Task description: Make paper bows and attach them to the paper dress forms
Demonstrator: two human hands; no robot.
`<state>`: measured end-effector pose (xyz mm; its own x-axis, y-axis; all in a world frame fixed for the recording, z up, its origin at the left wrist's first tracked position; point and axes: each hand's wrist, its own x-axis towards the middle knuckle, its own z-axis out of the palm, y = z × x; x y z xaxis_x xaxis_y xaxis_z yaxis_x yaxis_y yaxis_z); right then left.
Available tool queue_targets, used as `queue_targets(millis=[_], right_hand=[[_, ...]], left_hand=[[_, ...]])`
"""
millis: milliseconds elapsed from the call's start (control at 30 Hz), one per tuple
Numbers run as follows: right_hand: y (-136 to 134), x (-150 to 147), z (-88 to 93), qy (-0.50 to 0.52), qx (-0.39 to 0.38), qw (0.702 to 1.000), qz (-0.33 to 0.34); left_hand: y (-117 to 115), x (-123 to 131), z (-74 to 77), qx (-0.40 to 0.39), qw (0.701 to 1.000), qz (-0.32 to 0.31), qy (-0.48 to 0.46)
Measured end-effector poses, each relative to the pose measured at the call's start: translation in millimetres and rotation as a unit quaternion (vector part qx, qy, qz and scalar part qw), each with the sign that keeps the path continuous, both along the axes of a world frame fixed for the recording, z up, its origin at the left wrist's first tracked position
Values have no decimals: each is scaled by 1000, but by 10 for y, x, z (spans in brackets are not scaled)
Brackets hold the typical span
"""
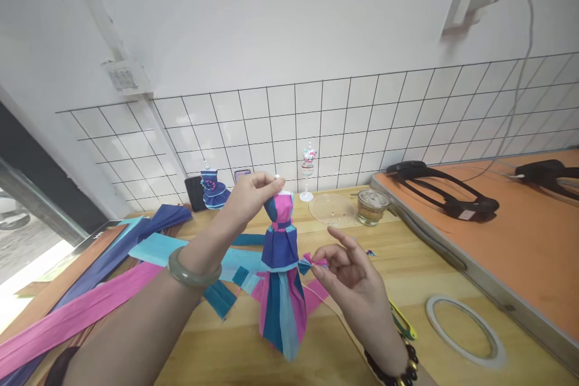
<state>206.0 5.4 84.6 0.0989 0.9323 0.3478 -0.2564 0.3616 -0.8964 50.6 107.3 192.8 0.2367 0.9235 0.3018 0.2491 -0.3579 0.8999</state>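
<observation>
My left hand (256,193) grips the white neck of a miniature dress form (281,253) and holds it upright. The form wears a pink, teal and blue dress with a dark blue peplum and a long striped skirt. My right hand (350,271) is at the dress's right side, thumb and fingers pinching a small pink and blue bow (308,262). The bow is beside the waist; whether it touches the dress I cannot tell. Under and behind the skirt lie light blue strips (167,248), a pink strip (99,298) and teal pieces (220,300).
At the back stand a doll dress form in blue (212,187), a white one (308,166) and a glass jar (371,205). A clear round dish (332,210) lies between them. Right are a tape roll (465,330), a yellow-green cutter (402,321) and black headsets (446,193) on an orange surface.
</observation>
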Motion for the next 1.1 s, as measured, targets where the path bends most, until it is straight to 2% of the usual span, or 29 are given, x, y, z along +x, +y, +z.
queue_targets(millis=[100, 233, 533, 767, 900, 1100], right_hand=[[-40, -70, 174, -45, 29, 999, 2], [-73, -170, 265, -91, 33, 995, 1], [-93, -230, 249, -159, 73, 984, -43], [-163, -204, 184, -115, 36, 991, -61], [-159, -194, 163, -87, 24, 995, -46], [-123, -187, 216, -107, 51, 992, -33]], left_hand=[[-166, -11, -78, -27, 999, -17, -3], [-307, -22, -141, -56, 998, -22, -17], [-370, 17, -207, -48, 998, 20, -36], [-387, 14, -207, -44, 997, 33, -62], [-396, 15, -234, -48, 996, 24, -64], [-447, 41, -237, -51, 997, -8, -57]])
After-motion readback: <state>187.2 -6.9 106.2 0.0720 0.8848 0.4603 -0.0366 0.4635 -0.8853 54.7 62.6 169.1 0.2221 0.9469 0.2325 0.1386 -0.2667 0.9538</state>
